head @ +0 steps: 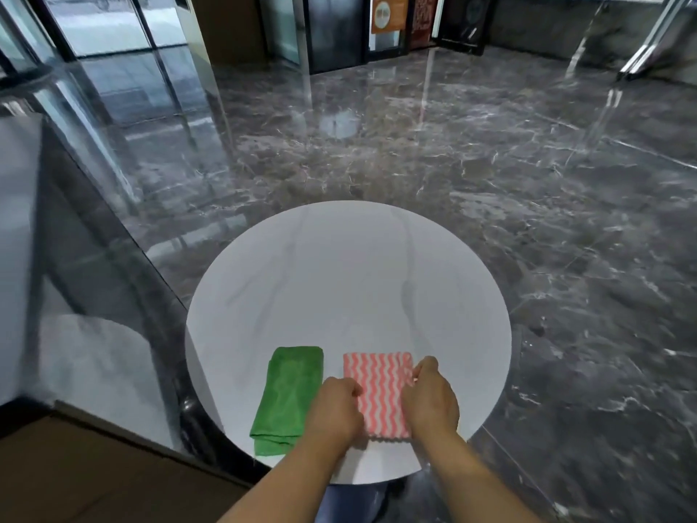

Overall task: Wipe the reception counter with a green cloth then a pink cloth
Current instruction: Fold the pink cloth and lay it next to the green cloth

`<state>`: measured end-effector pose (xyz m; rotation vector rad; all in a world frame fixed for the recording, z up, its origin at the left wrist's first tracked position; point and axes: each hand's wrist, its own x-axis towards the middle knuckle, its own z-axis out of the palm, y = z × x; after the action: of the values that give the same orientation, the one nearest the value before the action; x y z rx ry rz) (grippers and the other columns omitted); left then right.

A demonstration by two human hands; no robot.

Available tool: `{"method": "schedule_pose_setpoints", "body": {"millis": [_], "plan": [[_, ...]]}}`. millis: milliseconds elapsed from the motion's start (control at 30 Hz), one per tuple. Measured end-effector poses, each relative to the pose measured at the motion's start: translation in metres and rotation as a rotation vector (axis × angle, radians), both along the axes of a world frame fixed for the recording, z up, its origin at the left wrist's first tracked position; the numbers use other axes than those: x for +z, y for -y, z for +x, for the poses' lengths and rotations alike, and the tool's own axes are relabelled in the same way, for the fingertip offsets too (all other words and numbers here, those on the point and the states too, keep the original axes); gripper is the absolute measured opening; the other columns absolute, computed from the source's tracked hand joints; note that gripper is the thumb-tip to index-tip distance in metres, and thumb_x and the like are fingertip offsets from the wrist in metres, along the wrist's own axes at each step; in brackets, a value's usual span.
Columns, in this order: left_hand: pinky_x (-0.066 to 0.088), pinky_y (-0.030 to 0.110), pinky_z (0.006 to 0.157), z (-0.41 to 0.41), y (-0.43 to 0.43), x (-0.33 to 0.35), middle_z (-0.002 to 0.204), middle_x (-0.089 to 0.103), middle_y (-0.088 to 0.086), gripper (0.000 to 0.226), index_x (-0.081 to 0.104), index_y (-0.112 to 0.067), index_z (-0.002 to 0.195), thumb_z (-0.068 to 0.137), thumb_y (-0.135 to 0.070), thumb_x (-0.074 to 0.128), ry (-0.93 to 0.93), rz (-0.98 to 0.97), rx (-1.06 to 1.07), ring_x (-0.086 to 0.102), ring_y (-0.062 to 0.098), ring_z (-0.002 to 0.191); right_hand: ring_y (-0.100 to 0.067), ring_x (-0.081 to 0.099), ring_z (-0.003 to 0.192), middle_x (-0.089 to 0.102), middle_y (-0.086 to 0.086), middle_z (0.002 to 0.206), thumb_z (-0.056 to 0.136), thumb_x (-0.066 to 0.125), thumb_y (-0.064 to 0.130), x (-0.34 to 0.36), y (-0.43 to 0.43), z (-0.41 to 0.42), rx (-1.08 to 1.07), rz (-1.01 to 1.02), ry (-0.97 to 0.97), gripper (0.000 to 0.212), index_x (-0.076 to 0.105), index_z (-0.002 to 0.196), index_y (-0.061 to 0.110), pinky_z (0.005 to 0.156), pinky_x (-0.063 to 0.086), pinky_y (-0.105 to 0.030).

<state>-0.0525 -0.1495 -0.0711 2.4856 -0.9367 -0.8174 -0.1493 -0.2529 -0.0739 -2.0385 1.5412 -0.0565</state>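
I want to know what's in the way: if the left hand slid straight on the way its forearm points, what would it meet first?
The left hand already touches the pink cloth at its left edge, so that cloth comes first; beyond it lies only bare white table.

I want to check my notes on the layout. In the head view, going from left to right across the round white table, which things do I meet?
green cloth → left hand → pink cloth → right hand. Both hands have a grip on the side edges of the pink cloth; all lie near the front rim of the table.
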Motion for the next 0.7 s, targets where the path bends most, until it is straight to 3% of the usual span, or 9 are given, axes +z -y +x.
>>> {"method": "schedule_pose_setpoints", "body": {"millis": [133,300,400,467,567,633,700], "plan": [[0.052,0.03,0.088,0.003,0.006,-0.024,0.118,0.055,0.006,0.039,0.064,-0.015,0.12,0.086,-0.003,0.051,0.082,0.106,-0.087,0.061,0.024,0.101,-0.016,0.056,0.075,0.06,0.002,0.088,0.093,0.037,0.007,-0.031,0.006,0.007,0.128,-0.086,-0.072,0.013,0.045,0.093,0.017,0.06,0.037,-0.027],[0.05,0.032,0.081,-0.002,0.008,-0.028,0.121,0.048,0.007,0.032,0.061,-0.015,0.118,0.089,-0.006,0.05,0.2,0.169,-0.152,0.059,0.024,0.096,-0.015,0.055,0.079,0.056,0.0,0.102,0.095,0.041,0.01,-0.036,0.01,0.008,0.218,-0.149,-0.136,0.018,0.055,0.104,0.016,0.059,0.035,-0.024],[0.046,0.036,0.091,-0.002,0.01,-0.016,0.143,0.034,0.014,0.03,0.063,-0.013,0.115,0.086,-0.009,0.057,0.267,0.225,-0.235,0.05,0.027,0.115,-0.021,0.06,0.085,0.061,-0.005,0.103,0.082,0.064,0.008,-0.029,0.006,0.008,0.274,-0.338,-0.113,0.019,0.065,0.1,0.015,0.064,0.042,-0.028],[0.038,0.041,0.102,-0.001,0.01,-0.006,0.156,0.019,0.013,0.032,0.062,-0.014,0.118,0.086,-0.016,0.06,0.294,0.272,-0.363,0.033,0.03,0.135,-0.026,0.064,0.092,0.067,-0.006,0.103,0.07,0.076,0.012,-0.02,0.0,0.009,0.465,-0.418,-0.125,0.027,0.071,0.096,0.017,0.071,0.049,-0.035],[0.035,0.043,0.105,-0.004,0.009,0.011,0.142,0.042,0.011,0.035,0.058,-0.014,0.125,0.091,-0.02,0.055,0.271,0.377,-0.5,0.038,0.027,0.133,-0.026,0.045,0.125,0.058,-0.005,0.126,0.089,0.057,0.02,-0.007,-0.011,0.013,0.753,-0.232,-0.306,0.029,0.063,0.118,0.021,0.101,0.034,-0.037],[0.031,0.044,0.11,-0.003,0.009,0.027,0.148,0.036,0.012,0.045,0.049,-0.011,0.135,0.091,-0.019,0.055,0.289,0.352,-0.532,0.029,0.027,0.14,-0.026,0.024,0.143,0.039,-0.005,0.149,0.092,0.056,0.024,0.006,-0.011,0.014,0.773,-0.133,-0.338,0.048,0.048,0.139,0.021,0.113,0.023,-0.037],[0.027,0.044,0.114,0.004,0.01,0.046,0.154,0.027,0.011,0.053,0.04,-0.01,0.142,0.092,-0.017,0.053,0.334,0.309,-0.538,0.018,0.027,0.146,-0.025,0.009,0.149,0.026,-0.002,0.158,0.094,0.054,0.019,0.026,-0.009,0.018,0.764,-0.115,-0.296,0.059,0.033,0.15,0.022,0.118,0.017,-0.038]]}}
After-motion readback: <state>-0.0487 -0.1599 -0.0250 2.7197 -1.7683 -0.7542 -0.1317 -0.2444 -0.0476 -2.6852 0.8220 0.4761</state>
